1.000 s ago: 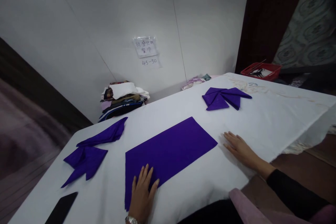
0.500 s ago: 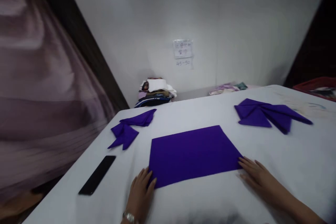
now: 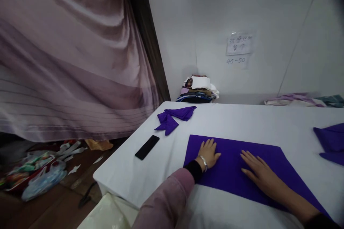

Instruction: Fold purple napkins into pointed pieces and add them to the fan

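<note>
A flat purple cloth napkin [image 3: 228,175] lies spread on the white table, its front edge toward me. My left hand [image 3: 209,154], with a silver bracelet at the wrist, rests palm down on the left part of the napkin, fingers spread. My right hand [image 3: 259,171] lies over the middle of the same cloth with its fingers stretched out. Neither hand grips anything. A folded purple napkin [image 3: 169,121] sits beyond at the left, and part of another folded purple napkin [image 3: 331,141] shows at the right edge of the view.
A black phone [image 3: 147,147] lies left of the napkin on the white table [image 3: 118,166]. Stacked clothes [image 3: 199,89] stand against the wall behind. A pink curtain [image 3: 80,61] hangs at the left. Bags and scraps [image 3: 48,171] lie on the floor.
Both hands have moved from the napkin's front corners onto its surface. The camera has turned left, so the table and things on it appear further right.
</note>
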Available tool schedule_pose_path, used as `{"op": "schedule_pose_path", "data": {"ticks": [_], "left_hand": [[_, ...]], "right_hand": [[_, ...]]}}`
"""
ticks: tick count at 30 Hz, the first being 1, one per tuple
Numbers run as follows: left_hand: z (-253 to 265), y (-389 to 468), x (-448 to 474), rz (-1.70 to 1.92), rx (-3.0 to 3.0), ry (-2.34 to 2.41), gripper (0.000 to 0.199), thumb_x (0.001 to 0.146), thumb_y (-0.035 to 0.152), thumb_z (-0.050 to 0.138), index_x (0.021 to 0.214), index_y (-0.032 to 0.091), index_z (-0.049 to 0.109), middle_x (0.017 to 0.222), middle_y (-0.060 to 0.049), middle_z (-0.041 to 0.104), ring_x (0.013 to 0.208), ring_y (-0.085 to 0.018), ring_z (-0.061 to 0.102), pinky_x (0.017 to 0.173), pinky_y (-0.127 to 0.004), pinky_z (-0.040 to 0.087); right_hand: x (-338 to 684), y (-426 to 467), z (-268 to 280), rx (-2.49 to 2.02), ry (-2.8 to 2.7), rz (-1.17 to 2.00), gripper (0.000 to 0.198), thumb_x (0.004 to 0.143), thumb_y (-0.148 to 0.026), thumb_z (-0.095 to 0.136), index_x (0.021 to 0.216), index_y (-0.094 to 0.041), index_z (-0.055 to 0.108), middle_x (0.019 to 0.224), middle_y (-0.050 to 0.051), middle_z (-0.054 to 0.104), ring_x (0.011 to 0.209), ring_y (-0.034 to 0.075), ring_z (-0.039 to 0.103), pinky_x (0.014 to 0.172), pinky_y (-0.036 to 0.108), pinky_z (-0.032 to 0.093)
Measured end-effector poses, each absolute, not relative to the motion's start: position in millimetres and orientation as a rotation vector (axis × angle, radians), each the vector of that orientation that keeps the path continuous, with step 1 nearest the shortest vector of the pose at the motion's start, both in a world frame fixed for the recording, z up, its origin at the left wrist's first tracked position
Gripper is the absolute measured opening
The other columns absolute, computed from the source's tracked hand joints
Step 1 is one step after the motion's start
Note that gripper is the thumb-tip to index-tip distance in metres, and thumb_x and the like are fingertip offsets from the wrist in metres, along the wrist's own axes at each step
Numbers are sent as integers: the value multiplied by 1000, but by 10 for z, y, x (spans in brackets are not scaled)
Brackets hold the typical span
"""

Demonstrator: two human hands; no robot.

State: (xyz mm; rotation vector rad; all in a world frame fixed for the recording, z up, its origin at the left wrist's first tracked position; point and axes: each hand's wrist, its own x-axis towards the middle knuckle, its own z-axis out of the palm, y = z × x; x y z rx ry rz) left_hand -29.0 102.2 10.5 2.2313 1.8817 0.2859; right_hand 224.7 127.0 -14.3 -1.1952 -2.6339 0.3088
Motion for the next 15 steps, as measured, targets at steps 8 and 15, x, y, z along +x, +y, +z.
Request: {"op": "schedule_pose_path", "data": {"ticks": [8, 15], "left_hand": [[-57, 1334, -176, 309, 2168, 1919, 71, 86, 56, 20, 138, 7, 26, 148, -15, 20, 137, -25, 11, 112, -44, 10], [-86, 1304, -392, 317, 2118, 1920, 76, 84, 63, 16, 140, 12, 23, 149, -11, 20, 138, -22, 9, 112, -44, 7]], "right_hand": [[1521, 1848, -326, -1223, -2673, 116, 66, 86, -58, 24, 134, -15, 40, 142, 11, 33, 132, 26, 25, 106, 48, 22], [1964, 2090, -691, -1288, -2547, 113, 69, 82, -61, 26, 133, -18, 42, 141, 10, 37, 131, 27, 29, 104, 53, 22]]}}
